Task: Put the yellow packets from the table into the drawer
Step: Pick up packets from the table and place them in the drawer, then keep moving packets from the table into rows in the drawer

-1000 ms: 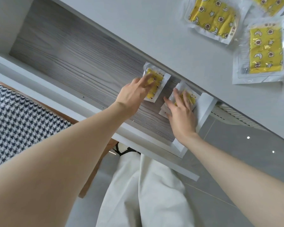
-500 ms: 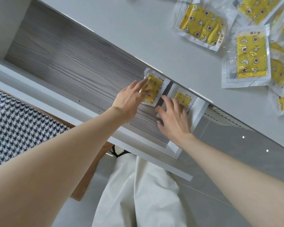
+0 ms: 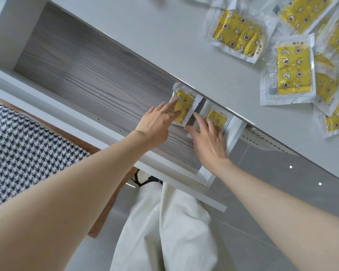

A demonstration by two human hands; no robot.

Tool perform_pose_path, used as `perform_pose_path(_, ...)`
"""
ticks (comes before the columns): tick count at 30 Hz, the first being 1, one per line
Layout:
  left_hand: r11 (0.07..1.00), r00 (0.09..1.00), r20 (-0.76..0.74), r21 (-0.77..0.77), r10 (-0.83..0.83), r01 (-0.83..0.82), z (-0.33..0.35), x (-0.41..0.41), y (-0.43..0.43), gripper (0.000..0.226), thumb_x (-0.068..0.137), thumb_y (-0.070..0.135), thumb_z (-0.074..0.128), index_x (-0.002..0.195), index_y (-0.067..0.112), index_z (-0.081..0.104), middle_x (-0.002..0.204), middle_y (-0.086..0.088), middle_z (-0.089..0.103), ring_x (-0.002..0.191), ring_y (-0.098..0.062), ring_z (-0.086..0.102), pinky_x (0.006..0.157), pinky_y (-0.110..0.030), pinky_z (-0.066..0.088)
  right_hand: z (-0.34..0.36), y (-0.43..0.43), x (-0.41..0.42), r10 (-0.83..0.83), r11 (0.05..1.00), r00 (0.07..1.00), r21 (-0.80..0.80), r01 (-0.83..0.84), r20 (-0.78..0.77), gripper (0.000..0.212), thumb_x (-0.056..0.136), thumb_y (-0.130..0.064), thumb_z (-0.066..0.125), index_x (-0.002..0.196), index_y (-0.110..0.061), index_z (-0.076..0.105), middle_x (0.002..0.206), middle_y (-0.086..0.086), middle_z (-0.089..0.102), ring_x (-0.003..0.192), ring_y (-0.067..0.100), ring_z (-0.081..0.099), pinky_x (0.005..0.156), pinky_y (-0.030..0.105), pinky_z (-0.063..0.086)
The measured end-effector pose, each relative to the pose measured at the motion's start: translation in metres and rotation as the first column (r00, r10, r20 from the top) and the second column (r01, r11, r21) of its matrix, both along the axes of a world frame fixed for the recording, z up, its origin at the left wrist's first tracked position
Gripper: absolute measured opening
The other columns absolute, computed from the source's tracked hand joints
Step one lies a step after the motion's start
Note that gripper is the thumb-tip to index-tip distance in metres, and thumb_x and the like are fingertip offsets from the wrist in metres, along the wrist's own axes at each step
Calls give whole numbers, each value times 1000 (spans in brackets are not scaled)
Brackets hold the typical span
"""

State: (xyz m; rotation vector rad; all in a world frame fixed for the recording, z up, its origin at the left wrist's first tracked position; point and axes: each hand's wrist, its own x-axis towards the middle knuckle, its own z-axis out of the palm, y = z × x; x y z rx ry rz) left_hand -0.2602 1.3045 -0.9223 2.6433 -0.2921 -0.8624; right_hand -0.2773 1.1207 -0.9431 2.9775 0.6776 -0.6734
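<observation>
Bright, even, diffuse light fills the view, and there are no hard shadows. The white table (image 3: 145, 26) pales toward pure white at the top left corner. A thin band of shade lies under its edge, along the back of the drawer (image 3: 86, 75). The clear wrappers of the packets (image 3: 294, 71) catch pale glare, and those at the top right edge are smeared. Small white light spots glint on the grey floor (image 3: 282, 182). Wide-angle bending swells the forearms (image 3: 67, 192) at the lower corners

Under right hand (image 3: 207, 142), packet (image 3: 217, 118) earlier tilted, now flat on drawer (image 3: 82, 75) floor.
</observation>
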Motion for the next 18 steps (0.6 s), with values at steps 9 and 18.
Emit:
perform_pose_path(9,833,853,-151,-185,499,-521,114,-19,8,54,97,10,41,147,25,29,148,-1,42,124,-20,52,97,-34,47,103,5,-1,-274,929,904,152,337,-327,42,92,-7,52,132,-22,50,145,-4,41,133,20,37,105,37,35)
perform_pose_path(18,643,712,-191,-319,676,-696,301,-39,35,36,99,16,42,134,19,52,133,3,57,120,-14,56,100,-26,42,313,11,0,-431,632,719,386,672,-546,27,95,-13,49,117,-21,60,113,-9,62,97,7,56,66,6,40)
